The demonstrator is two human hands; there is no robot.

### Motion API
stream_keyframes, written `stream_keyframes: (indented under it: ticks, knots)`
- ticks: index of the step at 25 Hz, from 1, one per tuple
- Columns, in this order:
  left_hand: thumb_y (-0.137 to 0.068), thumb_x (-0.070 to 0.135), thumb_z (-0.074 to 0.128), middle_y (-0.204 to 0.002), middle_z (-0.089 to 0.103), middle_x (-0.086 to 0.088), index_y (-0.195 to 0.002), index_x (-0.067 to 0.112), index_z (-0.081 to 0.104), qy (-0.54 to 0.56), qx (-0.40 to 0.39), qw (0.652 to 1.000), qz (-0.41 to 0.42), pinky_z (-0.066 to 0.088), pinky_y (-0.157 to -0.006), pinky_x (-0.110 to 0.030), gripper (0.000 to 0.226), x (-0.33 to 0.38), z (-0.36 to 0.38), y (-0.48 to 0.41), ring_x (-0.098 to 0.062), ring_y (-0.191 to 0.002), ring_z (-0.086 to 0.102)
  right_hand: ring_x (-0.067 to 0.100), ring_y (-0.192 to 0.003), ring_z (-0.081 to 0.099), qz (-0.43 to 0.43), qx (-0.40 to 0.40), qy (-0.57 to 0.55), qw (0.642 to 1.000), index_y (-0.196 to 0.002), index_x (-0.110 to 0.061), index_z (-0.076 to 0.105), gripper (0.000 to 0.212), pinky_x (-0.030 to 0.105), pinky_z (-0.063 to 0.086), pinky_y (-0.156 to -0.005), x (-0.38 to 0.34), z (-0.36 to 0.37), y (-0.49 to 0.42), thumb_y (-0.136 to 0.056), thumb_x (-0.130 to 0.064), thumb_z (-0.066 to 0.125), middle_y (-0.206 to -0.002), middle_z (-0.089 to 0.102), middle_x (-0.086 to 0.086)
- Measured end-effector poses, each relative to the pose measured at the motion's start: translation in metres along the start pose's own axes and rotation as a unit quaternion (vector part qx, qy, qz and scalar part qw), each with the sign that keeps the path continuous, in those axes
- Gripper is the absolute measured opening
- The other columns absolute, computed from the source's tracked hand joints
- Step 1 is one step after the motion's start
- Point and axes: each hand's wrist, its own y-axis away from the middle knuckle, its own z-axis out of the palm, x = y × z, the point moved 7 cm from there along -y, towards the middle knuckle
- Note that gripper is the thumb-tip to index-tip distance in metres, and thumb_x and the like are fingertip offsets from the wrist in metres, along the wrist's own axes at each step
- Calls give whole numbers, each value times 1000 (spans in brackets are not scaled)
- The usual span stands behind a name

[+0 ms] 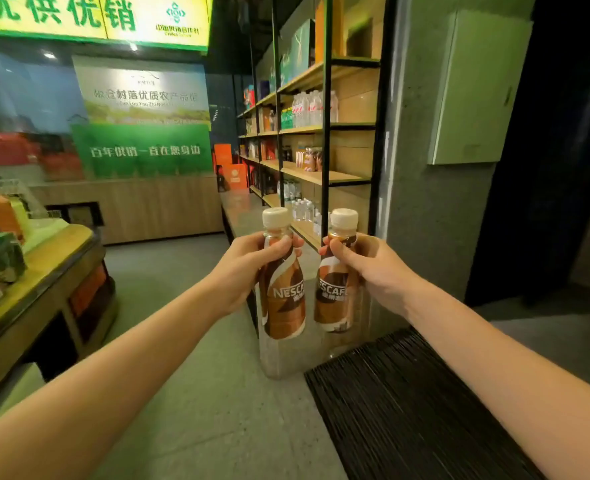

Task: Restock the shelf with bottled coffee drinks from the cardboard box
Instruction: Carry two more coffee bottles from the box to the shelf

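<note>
Bottles in both hands, held upright in mid-air above the floor, level with each other and just apart. The left hand (248, 268) is closed around the neck and shoulder of the left coffee bottle (283, 289), fingers wrapped over the front below its cream cap. The right hand (373, 268) is closed likewise around the upper part of the right coffee bottle (336, 289), thumb across the front. Both bottles carry brown wrap labels reading Nescafé.

Ahead and to the right stands the shelf unit (324, 174), black metal frame with wooden boards, running away from the viewer. Clear water bottles (312, 107) occupy an upper board; a small group of brown bottles (309, 159) sits on the board below, with bare board beside them toward the near end. More small clear bottles stand on the lower boards. A black upright of the frame stands directly behind the right bottle.

Below the right forearm lies a dark ribbed mat (407, 403) on the grey floor. To the left, a wooden display bench (44, 258) holds boxed goods. A green banner (141, 150) and a lit sign hang on the far wall. No cardboard box is in view.
</note>
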Motion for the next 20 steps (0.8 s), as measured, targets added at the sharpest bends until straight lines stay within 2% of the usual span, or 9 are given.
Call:
stream_keyframes:
  ticks: [2, 4, 7, 10, 14, 17, 20]
  knots:
    - [-72, 34, 61, -102, 71, -3, -98, 14, 68, -8, 13, 1000, 7, 50, -84, -32, 33, -4, -59, -28, -18, -101, 65, 21, -106, 62, -1, -24, 3, 1000, -106, -12, 64, 51, 45, 45, -98, 3, 43, -54, -70, -47, 64, -108, 70, 2]
    - [-71, 33, 61, -104, 71, -3, -100, 13, 66, -9, 32, 999, 2, 49, -86, -33, 36, -10, -109, -56, -20, -104, 64, 19, -109, 60, 0, -40, 22, 999, -107, -16, 64, 52, 47, 42, -102, 6, 79, -105, -69, -52, 63, -110, 69, 1]
    - [-71, 34, 60, -107, 69, -5, -104, 12, 64, -15, 54, 998, -2, 49, -84, -33, 40, -26, -176, -106, -21, -103, 64, 19, -110, 59, -1, -59, 11, 998, -113, -11, 61, 47, 44, 38, -106, 14, 119, -189, -79, -43, 63, -112, 67, 3]
    - [-71, 34, 59, -107, 69, -5, -101, 13, 65, -19, 73, 997, -2, 49, -80, -30, 37, -49, -227, -161, -19, -102, 64, 20, -107, 59, -6, -76, -10, 997, -110, -8, 61, 35, 41, 39, -104, 26, 145, -268, -87, -34, 60, -113, 66, 7]
    - [-75, 32, 59, -108, 69, -6, -98, 14, 66, -28, 89, 996, 1, 50, -83, -33, 30, -88, -293, -270, -20, -104, 63, 25, -112, 57, -20, -89, -22, 996, -112, -8, 60, 37, 41, 39, -104, 55, 164, -406, -85, -35, 60, -116, 64, 11]
    - [-75, 31, 58, -104, 70, -3, -98, 14, 65, -20, 108, 994, 6, 50, -83, -33, 30, -112, -339, -362, -18, -101, 65, 25, -113, 57, -30, -98, -20, 995, -102, -14, 62, 28, 45, 38, -107, 67, 174, -519, -84, -35, 60, -110, 66, 7]
    - [-72, 33, 60, -101, 72, -2, -98, 14, 66, -14, 127, 992, 9, 50, -83, -33, 32, -133, -389, -447, -17, -96, 67, 26, -110, 59, -37, -89, -34, 995, -102, -14, 64, 27, 48, 39, -106, 77, 185, -627, -84, -34, 62, -107, 68, 7]
